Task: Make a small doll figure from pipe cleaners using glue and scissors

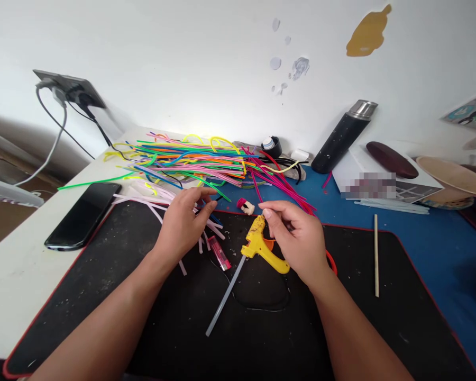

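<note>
My left hand (pixel 188 217) hovers over the near ends of several pale pink pipe cleaners (pixel 158 196), thumb and fingers apart, with nothing seen in it. The thumb and forefinger of my right hand (pixel 297 230) are pinched together just above the tip of a yellow hot glue gun (pixel 257 238); what they hold is too small to make out. The glue gun lies on the black mat (pixel 174 328) with a translucent glue stick (pixel 226 296) sticking out of its back. Beyond its tip is a small magenta and cream pipe-cleaner piece (pixel 245 206). A pink lighter (pixel 219 254) lies between my hands.
A heap of coloured pipe cleaners (pixel 190 159) spreads along the wall. A black phone (pixel 83 216) lies at left, below a wall socket (pixel 69 87) with plugged cords. To the right are a thin wooden stick (pixel 376 255), glue sticks (pixel 392 206), a leaning black flask (pixel 343 137) and a bowl (pixel 452 177).
</note>
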Available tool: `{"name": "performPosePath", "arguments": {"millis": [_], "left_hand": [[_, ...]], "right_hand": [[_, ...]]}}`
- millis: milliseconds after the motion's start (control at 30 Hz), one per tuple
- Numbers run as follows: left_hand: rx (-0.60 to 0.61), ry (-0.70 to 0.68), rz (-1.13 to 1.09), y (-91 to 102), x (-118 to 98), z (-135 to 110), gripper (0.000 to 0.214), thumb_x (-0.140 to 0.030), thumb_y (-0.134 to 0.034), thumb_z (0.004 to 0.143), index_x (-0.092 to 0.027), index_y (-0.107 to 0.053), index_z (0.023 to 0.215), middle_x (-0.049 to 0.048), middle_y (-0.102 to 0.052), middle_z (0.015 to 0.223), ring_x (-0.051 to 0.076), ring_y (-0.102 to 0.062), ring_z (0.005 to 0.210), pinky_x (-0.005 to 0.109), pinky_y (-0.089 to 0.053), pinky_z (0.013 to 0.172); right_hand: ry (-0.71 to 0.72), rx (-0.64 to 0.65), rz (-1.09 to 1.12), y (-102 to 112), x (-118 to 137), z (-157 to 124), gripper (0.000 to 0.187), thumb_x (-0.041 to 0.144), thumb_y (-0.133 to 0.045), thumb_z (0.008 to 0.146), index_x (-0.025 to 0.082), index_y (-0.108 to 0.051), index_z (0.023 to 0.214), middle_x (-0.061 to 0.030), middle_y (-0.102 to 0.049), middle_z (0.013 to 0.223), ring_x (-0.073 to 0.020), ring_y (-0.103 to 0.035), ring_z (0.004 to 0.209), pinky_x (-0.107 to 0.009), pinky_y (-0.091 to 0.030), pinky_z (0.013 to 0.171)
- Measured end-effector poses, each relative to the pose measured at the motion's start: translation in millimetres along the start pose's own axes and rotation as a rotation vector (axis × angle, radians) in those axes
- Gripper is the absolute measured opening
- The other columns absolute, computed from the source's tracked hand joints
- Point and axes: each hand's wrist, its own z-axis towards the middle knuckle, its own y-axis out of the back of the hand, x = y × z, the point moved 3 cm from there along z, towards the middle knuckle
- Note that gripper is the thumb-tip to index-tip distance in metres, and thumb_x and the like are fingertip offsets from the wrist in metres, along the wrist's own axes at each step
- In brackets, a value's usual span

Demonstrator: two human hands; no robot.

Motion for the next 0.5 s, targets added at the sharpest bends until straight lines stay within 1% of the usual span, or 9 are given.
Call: {"name": "performPosePath", "arguments": {"millis": [33,100,233,300,367,433,500], "left_hand": [[-0.008,-0.008,0.001,1.7,0.5,0.4,0.020,-0.030,-0.060,0.098,-0.022,-0.072,0.112,0.0052,-0.075,0.100,0.025,-0.066,0.096,0.038,-0.051,0.092],[-0.032,-0.008,0.019,5.6,2.3,1.7,0.018,-0.029,-0.060,0.099,-0.021,-0.074,0.108,0.0057,-0.077,0.101,0.025,-0.067,0.098,0.038,-0.051,0.095],[-0.103,-0.015,0.112,9.8,8.2,5.4,0.020,-0.028,-0.059,0.101,-0.022,-0.076,0.108,0.0064,-0.078,0.103,0.027,-0.067,0.102,0.040,-0.051,0.095],[-0.076,-0.072,0.205,5.1,10.3,6.5,0.024,-0.028,-0.056,0.102,-0.021,-0.077,0.110,0.0081,-0.079,0.105,0.029,-0.066,0.104,0.043,-0.050,0.097],[-0.007,-0.128,0.303,-3.1,12.1,6.4,0.026,-0.029,-0.057,0.103,-0.019,-0.078,0.112,0.0099,-0.079,0.106,0.031,-0.065,0.101,0.045,-0.049,0.098],[0.033,-0.135,0.389,-10.3,14.2,5.5,0.027,-0.033,-0.061,0.101,-0.018,-0.079,0.115,0.0111,-0.078,0.106,0.033,-0.063,0.103,0.048,-0.049,0.097],[0.056,-0.113,0.455,-15.1,16.0,4.5,0.029,-0.036,-0.064,0.099,-0.018,-0.079,0.117,0.0121,-0.077,0.105,0.036,-0.062,0.106,0.050,-0.049,0.097]], "right_hand": [[-0.011,-0.028,0.021,2.6,0.2,1.2,0.020,0.033,-0.064,0.102,0.022,-0.080,0.106,0.0028,-0.064,0.062,-0.0128,-0.056,0.052,-0.026,-0.046,0.053],[-0.040,-0.091,0.067,8.1,-0.1,3.7,0.019,0.033,-0.066,0.101,0.021,-0.080,0.104,0.0039,-0.061,0.060,-0.0121,-0.054,0.050,-0.025,-0.045,0.051],[-0.085,-0.184,0.147,14.8,-1.9,7.6,0.020,0.036,-0.068,0.099,0.020,-0.079,0.103,0.0046,-0.058,0.058,-0.0117,-0.052,0.048,-0.025,-0.043,0.048],[-0.085,-0.182,0.160,13.4,-2.3,7.6,0.020,0.036,-0.068,0.099,0.020,-0.079,0.103,0.0045,-0.058,0.058,-0.0118,-0.051,0.048,-0.025,-0.042,0.048],[-0.069,-0.152,0.147,9.9,-1.8,6.1,0.020,0.035,-0.067,0.099,0.020,-0.080,0.103,0.0044,-0.058,0.058,-0.0120,-0.051,0.049,-0.026,-0.042,0.049],[-0.048,-0.120,0.123,6.4,-1.0,3.6,0.020,0.035,-0.066,0.100,0.021,-0.080,0.104,0.0043,-0.059,0.059,-0.0119,-0.051,0.050,-0.026,-0.042,0.050],[-0.032,-0.098,0.099,4.2,-0.1,1.6,0.020,0.035,-0.065,0.101,0.022,-0.080,0.104,0.0041,-0.060,0.060,-0.0120,-0.052,0.050,-0.026,-0.041,0.051]]}}
